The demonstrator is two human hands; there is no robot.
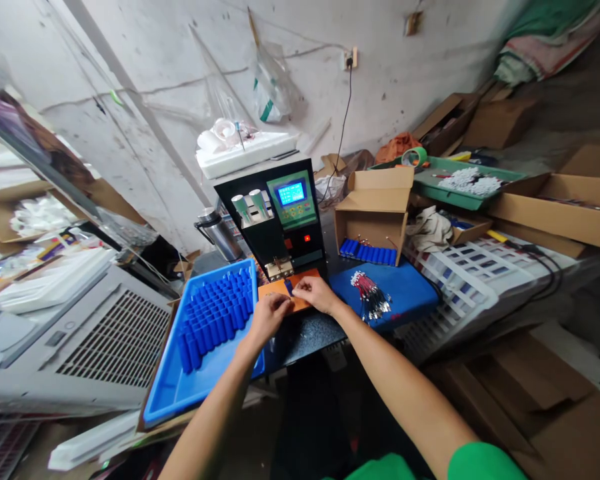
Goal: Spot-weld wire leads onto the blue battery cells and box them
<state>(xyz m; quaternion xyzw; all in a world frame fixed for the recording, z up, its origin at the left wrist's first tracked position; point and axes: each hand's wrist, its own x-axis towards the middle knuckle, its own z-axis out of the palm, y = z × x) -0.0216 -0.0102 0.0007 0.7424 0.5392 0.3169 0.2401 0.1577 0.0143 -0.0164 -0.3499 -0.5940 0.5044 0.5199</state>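
Observation:
A small blue battery cell (289, 287) is at the front of a black spot welder (300, 250), just below its electrodes and over an orange plate (270, 289). My right hand (316, 294) is closed, its fingertips at the right side of the cell and seeming to grip it. Close by on the left, my left hand (271, 315) is pinched near the cell's lower end; what lies between its fingers is too small to make out. Left of my hands, a blue tray (180, 393) bears rows of blue cells (215, 313). Red and black wire leads (369, 293) lie bunched at the right.
An open cardboard box (373, 223) with blue cells stands on the blue surface (413, 293) to the right. A steel thermos (220, 233) is left of the welder. Farther right are a green tray (437, 190) and a white plastic crate (455, 293).

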